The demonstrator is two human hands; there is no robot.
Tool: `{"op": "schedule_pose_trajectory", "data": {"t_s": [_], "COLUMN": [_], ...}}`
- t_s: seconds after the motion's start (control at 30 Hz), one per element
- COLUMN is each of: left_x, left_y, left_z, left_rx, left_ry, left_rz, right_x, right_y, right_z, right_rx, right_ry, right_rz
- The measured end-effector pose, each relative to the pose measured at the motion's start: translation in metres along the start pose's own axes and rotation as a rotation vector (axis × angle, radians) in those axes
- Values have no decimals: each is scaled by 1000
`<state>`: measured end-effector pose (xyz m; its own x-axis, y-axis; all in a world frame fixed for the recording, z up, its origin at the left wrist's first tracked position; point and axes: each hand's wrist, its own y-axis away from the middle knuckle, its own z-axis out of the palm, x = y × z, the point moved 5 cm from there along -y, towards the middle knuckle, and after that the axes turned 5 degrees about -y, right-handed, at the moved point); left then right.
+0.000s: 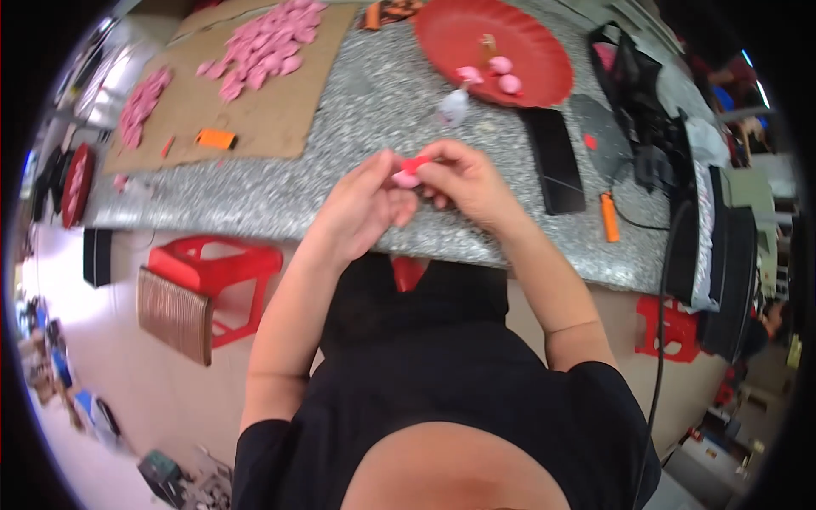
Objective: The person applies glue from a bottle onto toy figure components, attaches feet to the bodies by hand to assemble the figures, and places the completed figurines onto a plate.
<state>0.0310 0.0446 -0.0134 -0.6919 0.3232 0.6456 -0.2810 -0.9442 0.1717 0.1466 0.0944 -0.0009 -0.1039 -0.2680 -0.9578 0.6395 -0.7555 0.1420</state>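
Observation:
Both my hands meet above the near edge of a speckled grey stone table [357, 102]. My left hand [361, 206] is closed at the fingertips on a small rounded pink piece [406, 180]. From the other side, my right hand [463, 180] pinches a small red piece [415, 165] lying against the top of the pink one. Fingers partly cover both pieces, so I cannot tell whether they are joined. Just beyond my hands is a small whitish bottle [453, 109]. Behind it, a red scalloped plate [544, 64] holds a few pink pieces [501, 65].
At left, a cardboard sheet [297, 127] carries piles of pink pieces [268, 47] and an orange tool [216, 138]. A black phone [554, 161], an orange-handled tool [609, 217] and black bags [633, 76] lie at right. Red stools [217, 263] stand below the table.

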Motion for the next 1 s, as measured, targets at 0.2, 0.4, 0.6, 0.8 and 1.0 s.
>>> {"op": "schedule_pose_trajectory", "data": {"t_s": [0.2, 0.4, 0.6, 0.8, 1.0], "left_x": [2, 1, -1, -1, 1], "left_y": [8, 7, 5, 4, 4], "left_z": [-10, -12, -17, -19, -11], "left_rx": [163, 149, 139, 104, 203], "left_ry": [-325, -257, -250, -233, -209], "left_rz": [201, 210, 224, 259, 267], "right_x": [9, 8, 7, 7, -3], "right_y": [-5, -2, -4, -3, 2], "right_z": [6, 8, 11, 15, 14], "right_rx": [-8, -43, -44, -59, 76], "right_ry": [-39, -95, -95, -134, 139], "right_rz": [93, 30, 61, 46, -326]}}
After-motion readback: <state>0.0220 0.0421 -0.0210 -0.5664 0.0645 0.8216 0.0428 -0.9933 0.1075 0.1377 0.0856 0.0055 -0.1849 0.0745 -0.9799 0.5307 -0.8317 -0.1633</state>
